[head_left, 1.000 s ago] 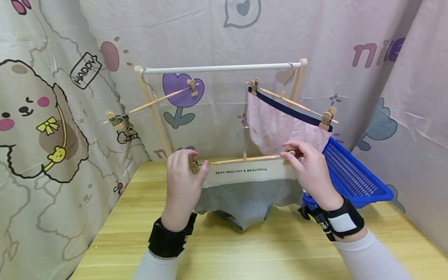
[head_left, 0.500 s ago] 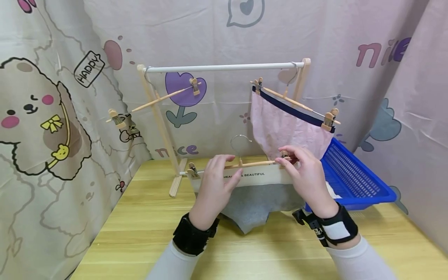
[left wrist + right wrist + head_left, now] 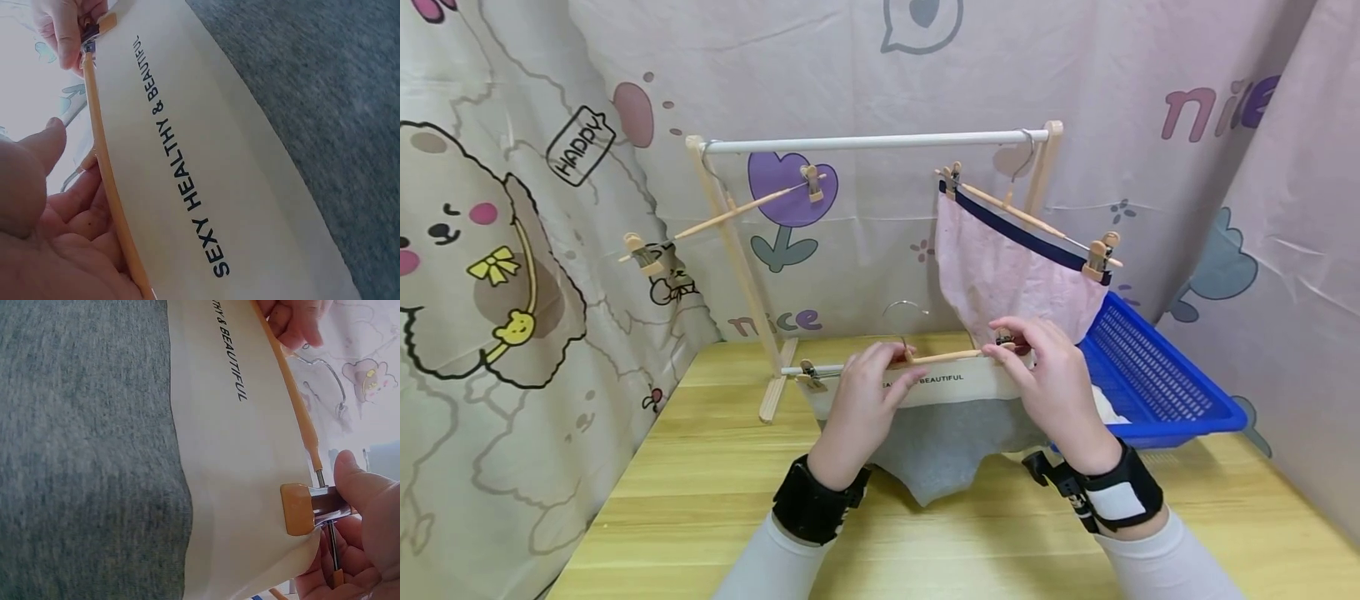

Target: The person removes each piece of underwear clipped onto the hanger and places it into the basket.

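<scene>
Grey underwear (image 3: pixel 940 442) with a cream waistband (image 3: pixel 187 150) hangs from a clip hanger (image 3: pixel 951 357) above the table. Close to the hanger's hook, my left hand (image 3: pixel 868 396) holds the middle of its wooden bar, fingers curled behind it; the thumb stands apart from the bar in the left wrist view. With thumb and fingers, my right hand (image 3: pixel 1052 383) pinches the clip (image 3: pixel 299 509) at the right end, which bites on the waistband. The left-end clip (image 3: pixel 809 375) sits at the waistband's other corner. My left hand hides part of the printed lettering in the head view.
Behind stands a rack with a white rail (image 3: pixel 865 143). A bare clip hanger (image 3: pixel 730 214) hangs at its left; pink underwear (image 3: pixel 1015 258) hangs clipped at its right. A blue basket (image 3: pixel 1157 367) with white cloth inside sits at the right on the wooden table (image 3: pixel 700 500).
My left hand has gone from the left-end clip to the hanger's middle. The hanger has shifted slightly left and lower, underwear with it. My right hand stays at the right clip.
</scene>
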{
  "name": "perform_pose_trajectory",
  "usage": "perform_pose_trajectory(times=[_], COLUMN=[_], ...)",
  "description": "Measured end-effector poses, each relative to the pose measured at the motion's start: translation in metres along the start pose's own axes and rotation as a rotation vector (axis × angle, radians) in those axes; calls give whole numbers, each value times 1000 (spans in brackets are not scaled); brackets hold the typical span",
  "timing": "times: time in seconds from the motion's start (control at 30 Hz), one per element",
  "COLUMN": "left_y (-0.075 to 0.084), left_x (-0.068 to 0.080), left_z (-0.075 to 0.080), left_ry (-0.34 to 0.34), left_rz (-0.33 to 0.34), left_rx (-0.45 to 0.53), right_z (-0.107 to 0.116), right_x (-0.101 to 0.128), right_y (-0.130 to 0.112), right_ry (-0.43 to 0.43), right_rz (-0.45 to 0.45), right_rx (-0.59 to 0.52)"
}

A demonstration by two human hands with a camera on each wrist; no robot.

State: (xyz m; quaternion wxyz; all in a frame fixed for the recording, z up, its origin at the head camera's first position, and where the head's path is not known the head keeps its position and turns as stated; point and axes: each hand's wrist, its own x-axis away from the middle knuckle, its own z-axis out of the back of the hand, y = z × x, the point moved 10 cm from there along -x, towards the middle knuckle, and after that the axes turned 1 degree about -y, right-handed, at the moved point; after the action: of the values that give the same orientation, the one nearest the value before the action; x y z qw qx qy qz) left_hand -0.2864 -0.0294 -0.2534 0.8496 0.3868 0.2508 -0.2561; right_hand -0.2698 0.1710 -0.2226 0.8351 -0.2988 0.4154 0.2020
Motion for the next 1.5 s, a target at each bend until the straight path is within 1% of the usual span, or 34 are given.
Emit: perform_pose_trajectory(times=[0.33, 0.5, 0.63, 0.83, 1.0, 1.1, 1.27, 1.5], left_y=[-6, -8, -7, -6, -4, -3, -2, -3], left_x=[0, 0, 1, 2, 2, 3, 2, 0], left_z=[-1, 0, 2, 7, 10, 10, 10, 9], left_ry=[-20, -15, 0, 19, 35, 37, 44, 35], left_rz=[12, 16, 4, -15, -34, -40, -48, -34], left_rx=[57, 56, 57, 55, 53, 58, 57, 57], right_z=[-2, 1, 3, 1, 0, 0, 2, 5], right_x=[2, 2, 3, 4, 5, 5, 5, 5], right_y=[-8, -10, -12, -8, -6, -6, -9, -10], right_ry=[-42, -46, -53, -113, -127, -121, -88, -50], right_rz=[40, 44, 53, 12, -27, -30, -6, 8], right_rx=[6, -2, -5, -49, -83, -104, -113, -109])
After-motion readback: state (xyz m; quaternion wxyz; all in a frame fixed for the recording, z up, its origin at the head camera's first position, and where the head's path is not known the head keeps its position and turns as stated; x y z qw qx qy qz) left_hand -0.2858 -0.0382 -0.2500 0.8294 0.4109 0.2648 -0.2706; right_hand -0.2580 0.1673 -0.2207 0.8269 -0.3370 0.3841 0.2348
